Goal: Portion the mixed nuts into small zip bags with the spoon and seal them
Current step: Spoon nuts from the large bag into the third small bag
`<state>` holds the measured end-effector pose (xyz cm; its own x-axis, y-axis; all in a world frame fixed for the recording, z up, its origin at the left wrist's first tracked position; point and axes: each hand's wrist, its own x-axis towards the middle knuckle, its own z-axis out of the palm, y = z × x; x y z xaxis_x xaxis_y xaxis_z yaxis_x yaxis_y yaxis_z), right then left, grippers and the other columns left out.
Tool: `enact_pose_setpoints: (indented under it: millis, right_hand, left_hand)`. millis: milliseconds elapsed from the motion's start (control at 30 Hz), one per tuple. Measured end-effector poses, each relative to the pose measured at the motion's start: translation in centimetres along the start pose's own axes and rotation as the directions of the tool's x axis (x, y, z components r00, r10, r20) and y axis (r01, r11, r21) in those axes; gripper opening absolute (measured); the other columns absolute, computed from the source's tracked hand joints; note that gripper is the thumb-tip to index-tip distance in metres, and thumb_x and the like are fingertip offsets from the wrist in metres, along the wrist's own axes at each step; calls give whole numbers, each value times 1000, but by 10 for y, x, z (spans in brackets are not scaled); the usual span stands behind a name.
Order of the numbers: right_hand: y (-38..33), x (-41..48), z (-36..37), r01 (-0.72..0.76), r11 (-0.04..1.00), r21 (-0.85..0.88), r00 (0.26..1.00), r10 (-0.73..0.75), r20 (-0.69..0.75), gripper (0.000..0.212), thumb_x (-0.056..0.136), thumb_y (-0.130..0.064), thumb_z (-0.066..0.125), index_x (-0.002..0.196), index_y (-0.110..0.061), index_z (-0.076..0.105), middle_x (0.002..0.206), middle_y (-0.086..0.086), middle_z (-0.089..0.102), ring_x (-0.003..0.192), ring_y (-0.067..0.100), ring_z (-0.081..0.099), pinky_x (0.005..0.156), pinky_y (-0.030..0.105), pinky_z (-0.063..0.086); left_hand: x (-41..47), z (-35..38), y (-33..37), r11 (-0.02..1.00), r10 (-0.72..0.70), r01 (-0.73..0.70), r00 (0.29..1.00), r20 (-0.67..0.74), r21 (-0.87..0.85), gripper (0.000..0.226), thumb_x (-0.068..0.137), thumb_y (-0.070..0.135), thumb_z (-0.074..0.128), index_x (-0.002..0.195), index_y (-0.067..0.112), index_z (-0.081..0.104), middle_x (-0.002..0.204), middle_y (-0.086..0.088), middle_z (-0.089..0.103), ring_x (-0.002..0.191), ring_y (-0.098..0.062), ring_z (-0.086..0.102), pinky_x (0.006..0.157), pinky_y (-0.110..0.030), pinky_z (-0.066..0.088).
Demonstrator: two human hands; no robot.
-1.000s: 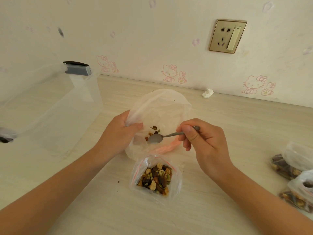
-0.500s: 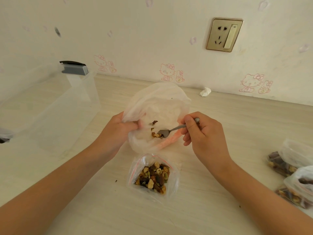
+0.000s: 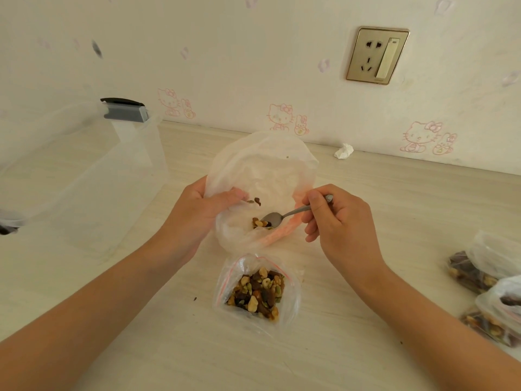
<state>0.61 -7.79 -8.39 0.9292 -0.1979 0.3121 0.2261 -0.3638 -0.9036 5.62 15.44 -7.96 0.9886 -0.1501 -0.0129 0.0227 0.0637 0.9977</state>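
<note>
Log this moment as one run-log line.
step: scooping | left hand: grips rim of big bag | right hand: holds spoon, bowl among few nuts inside | small zip bag: open, part-filled

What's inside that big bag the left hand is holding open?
A few nuts, with the spoon among them; two bits near the left hand. The bag is crumpled, so its folds may hide more.

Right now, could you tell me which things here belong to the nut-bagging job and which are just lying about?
For the job: large bag, gripped by left hand; spoon, held by right hand; open small zip bag; filled bags.
Lying about: clear box; crumpled tissue; wall socket.
</note>
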Motion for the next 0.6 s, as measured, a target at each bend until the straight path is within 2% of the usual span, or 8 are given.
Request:
enact_pose_setpoints:
  millis: [100, 200, 267, 333, 367, 400, 500, 600]
  right_hand:
    - [2, 1, 0, -36, 998, 42, 999, 36, 1, 30, 106, -16, 51, 84, -23, 72, 68, -3, 72, 53, 13, 65, 49, 24, 55]
    - [5, 3, 0, -112, 986, 126, 994, 111, 12, 29, 105, -12, 51, 86, -15, 73, 68, 5, 73, 54, 17, 66, 50, 32, 58]
    - [7, 4, 0, -146, 976, 159, 989, 145, 17, 29, 105, -11, 51, 87, -12, 73, 68, 7, 73, 54, 18, 65, 50, 33, 58]
    - [8, 4, 0, -153, 974, 168, 988, 152, 20, 30, 105, -10, 51, 86, -12, 73, 67, 7, 73, 54, 17, 65, 50, 33, 58]
    - [8, 4, 1, -152, 974, 167, 988, 150, 24, 30, 105, -10, 51, 86, -12, 74, 67, 6, 73, 53, 17, 65, 50, 32, 58]
    - [8, 3, 1, -151, 974, 167, 989, 148, 30, 30, 105, -11, 51, 86, -12, 74, 68, 6, 73, 54, 17, 66, 50, 32, 58]
    - [8, 2, 3, -157, 972, 177, 988, 152, 40, 29, 105, -10, 51, 87, -11, 74, 67, 6, 73, 54, 16, 66, 50, 31, 58]
    - [9, 3, 2, -185, 959, 214, 983, 180, 44, 29, 105, -10, 52, 86, -10, 74, 66, 7, 72, 54, 17, 66, 50, 32, 59]
  left_hand:
    - [-3, 0, -1, 999, 28, -27, 999, -30, 25, 18, 92, 19, 76, 110, 17, 77, 105, -4, 81, 97, -22, 78, 71, -29, 63]
    - [-2, -2, -3, 945, 58, -51, 998, -13, 323, 23, 92, 39, 77, 115, 38, 71, 105, 13, 79, 93, -7, 77, 72, -22, 62]
    - [0, -5, -2, 881, -52, 40, 999, 14, 472, 30, 84, 52, 79, 110, 40, 71, 102, 16, 79, 89, -4, 76, 77, -25, 59]
    - [2, -8, 0, 886, -168, 135, 985, 36, 444, 12, 86, 41, 81, 94, 33, 79, 94, 6, 81, 86, -11, 78, 81, -34, 60]
    - [2, -8, 1, 897, -205, 166, 977, 52, 409, 4, 90, 31, 79, 90, 28, 81, 92, 0, 82, 85, -14, 79, 81, -35, 61]
    - [2, -8, 1, 912, -222, 182, 973, 69, 368, 7, 93, 22, 76, 89, 21, 81, 92, -5, 82, 84, -15, 79, 78, -33, 61]
    - [-1, -2, -1, 946, -250, 221, 963, 101, 237, 14, 97, 10, 67, 98, 11, 81, 97, -9, 82, 88, -18, 79, 67, -23, 59]
    - [-4, 4, -3, 953, -287, 271, 950, 122, 135, 16, 99, 10, 65, 109, 10, 78, 104, -9, 81, 96, -20, 79, 71, -23, 60]
